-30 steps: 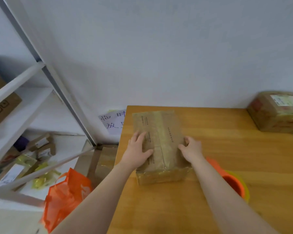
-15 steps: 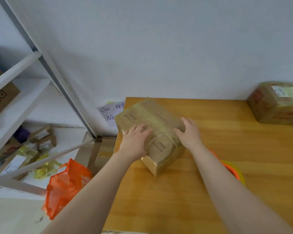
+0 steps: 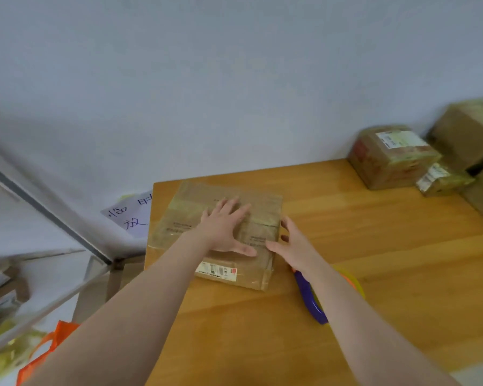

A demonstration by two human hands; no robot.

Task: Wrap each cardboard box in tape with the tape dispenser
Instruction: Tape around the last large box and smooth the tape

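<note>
A taped brown cardboard box (image 3: pixel 184 218) lies flat at the far left corner of the wooden table (image 3: pixel 374 260), a white shipping label on its near side. My left hand (image 3: pixel 223 227) presses flat on the box top with fingers spread. My right hand (image 3: pixel 293 246) touches the box's right edge, fingers loosely extended. The tape dispenser (image 3: pixel 311 299), purple-handled with an orange and yellow roll, lies on the table just right of the box, partly hidden under my right forearm.
Several other taped boxes (image 3: pixel 391 154) stand at the table's far right against the wall. A white metal shelf rack (image 3: pixel 39 213) with parcels stands to the left, an orange bag (image 3: pixel 48 349) below it. A handwritten paper sign (image 3: pixel 131 215) hangs beside the table.
The box has been turned from lengthwise, through a tilted diagonal lift, to lying flat crosswise with its label facing me. My left hand moved onto the top; the camera view shifted right.
</note>
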